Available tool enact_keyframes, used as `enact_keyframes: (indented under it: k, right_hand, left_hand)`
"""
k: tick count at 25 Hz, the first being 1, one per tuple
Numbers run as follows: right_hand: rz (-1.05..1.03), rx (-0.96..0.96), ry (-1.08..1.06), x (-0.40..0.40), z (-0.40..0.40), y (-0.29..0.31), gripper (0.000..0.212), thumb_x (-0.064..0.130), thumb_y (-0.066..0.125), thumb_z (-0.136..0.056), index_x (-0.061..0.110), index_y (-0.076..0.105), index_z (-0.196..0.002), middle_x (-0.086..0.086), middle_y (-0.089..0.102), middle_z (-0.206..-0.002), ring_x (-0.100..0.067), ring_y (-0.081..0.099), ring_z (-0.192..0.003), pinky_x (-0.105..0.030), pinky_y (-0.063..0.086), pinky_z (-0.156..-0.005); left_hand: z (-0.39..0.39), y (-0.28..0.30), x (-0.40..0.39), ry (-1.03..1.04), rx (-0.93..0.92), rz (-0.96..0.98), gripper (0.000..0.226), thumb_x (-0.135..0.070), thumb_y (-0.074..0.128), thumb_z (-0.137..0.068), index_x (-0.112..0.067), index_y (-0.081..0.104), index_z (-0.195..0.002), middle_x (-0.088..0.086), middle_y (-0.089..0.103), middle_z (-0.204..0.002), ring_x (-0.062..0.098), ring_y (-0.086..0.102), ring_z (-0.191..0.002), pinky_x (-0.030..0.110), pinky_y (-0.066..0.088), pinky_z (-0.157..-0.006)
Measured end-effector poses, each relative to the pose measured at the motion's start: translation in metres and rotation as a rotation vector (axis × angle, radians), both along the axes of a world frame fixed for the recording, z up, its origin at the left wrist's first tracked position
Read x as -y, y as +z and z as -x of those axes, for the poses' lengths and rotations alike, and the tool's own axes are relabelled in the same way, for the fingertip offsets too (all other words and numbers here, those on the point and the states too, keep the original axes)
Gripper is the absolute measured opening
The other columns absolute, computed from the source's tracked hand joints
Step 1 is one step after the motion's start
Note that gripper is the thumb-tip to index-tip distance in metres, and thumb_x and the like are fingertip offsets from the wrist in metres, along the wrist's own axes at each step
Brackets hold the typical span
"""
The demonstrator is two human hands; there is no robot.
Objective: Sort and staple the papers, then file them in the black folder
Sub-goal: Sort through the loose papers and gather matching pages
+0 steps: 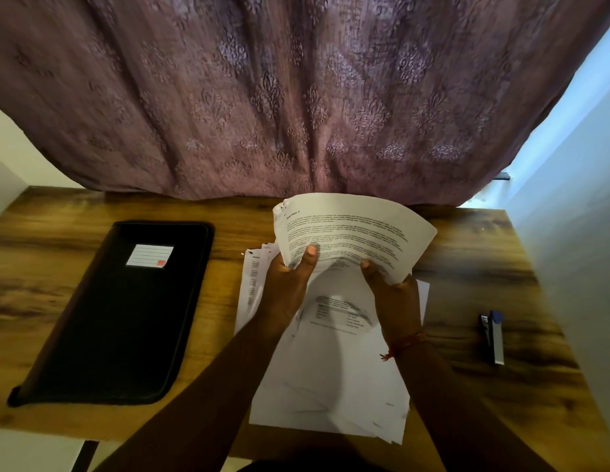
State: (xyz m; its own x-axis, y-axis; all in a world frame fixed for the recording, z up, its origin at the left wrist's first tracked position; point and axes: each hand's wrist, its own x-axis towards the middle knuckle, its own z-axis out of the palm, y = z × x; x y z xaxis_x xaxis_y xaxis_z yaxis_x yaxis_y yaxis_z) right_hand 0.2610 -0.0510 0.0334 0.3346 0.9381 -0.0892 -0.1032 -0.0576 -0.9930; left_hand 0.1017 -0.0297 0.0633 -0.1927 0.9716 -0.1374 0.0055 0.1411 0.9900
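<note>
Black folder [119, 315] closed | hands [341, 287] hold sheet [354, 229]

Both forearms extend forward and converge, the left hand [290, 277] and right hand [395, 298] raised side by side, thumbs uppermost and fingers curled beneath, each pinching the near edge of one sheet [354, 229].

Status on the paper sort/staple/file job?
Early. Nothing looks finished: the folder lies closed, the stapler sits untouched. In hand: left hand and right hand hold a printed sheet above the loose pile. Left: finish sorting, staple, file.
</note>
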Motion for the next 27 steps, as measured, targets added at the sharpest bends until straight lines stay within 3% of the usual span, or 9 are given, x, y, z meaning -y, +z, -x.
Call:
enact_keyframes:
  k: [16, 19, 23, 27]
  right_hand:
    - [-0.017, -0.021, -0.102, 0.008, 0.01, 0.003, 0.016, 0.03, 0.072, -0.082, 0.032, 0.064, -0.095, 0.005, 0.07, -0.098, -0.018, 0.068, -0.096, -0.027, 0.059, -0.071]
    - [-0.014, 0.006, -0.104, 0.011, 0.014, 0.0, 0.02, 0.037, 0.071, -0.078, 0.034, 0.065, -0.097, 0.005, 0.07, -0.099, -0.018, 0.067, -0.097, -0.029, 0.059, -0.073]
    - [-0.083, 0.097, -0.177, 0.015, 0.015, 0.012, 0.014, 0.026, 0.072, -0.085, 0.034, 0.065, -0.095, 0.009, 0.069, -0.099, -0.013, 0.067, -0.096, -0.026, 0.058, -0.075]
    - [0.098, -0.004, -0.07, 0.014, -0.008, 0.03, 0.016, 0.026, 0.071, -0.087, 0.022, 0.07, -0.103, 0.003, 0.074, -0.1, -0.018, 0.07, -0.094, -0.031, 0.058, -0.079]
  left_hand:
    - [0.01, 0.001, -0.001, -0.156, 0.009, -0.059, 0.029, -0.026, 0.06, -0.095, -0.026, 0.052, -0.124, -0.016, 0.06, -0.105, 0.001, 0.061, -0.087, 0.01, 0.052, -0.063]
    - [0.012, -0.004, -0.001, -0.163, -0.001, -0.063, 0.028, -0.027, 0.059, -0.095, -0.029, 0.051, -0.121, -0.017, 0.06, -0.105, 0.002, 0.062, -0.088, 0.01, 0.053, -0.066]
    - [0.02, 0.005, -0.005, -0.213, -0.013, -0.079, 0.016, -0.034, 0.054, -0.097, -0.039, 0.052, -0.111, -0.024, 0.061, -0.102, -0.001, 0.062, -0.092, 0.01, 0.054, -0.07]
    - [0.035, 0.013, -0.018, -0.42, -0.086, -0.046, 0.018, -0.038, 0.049, -0.099, -0.036, 0.056, -0.116, -0.027, 0.062, -0.101, -0.01, 0.059, -0.091, 0.007, 0.048, -0.074]
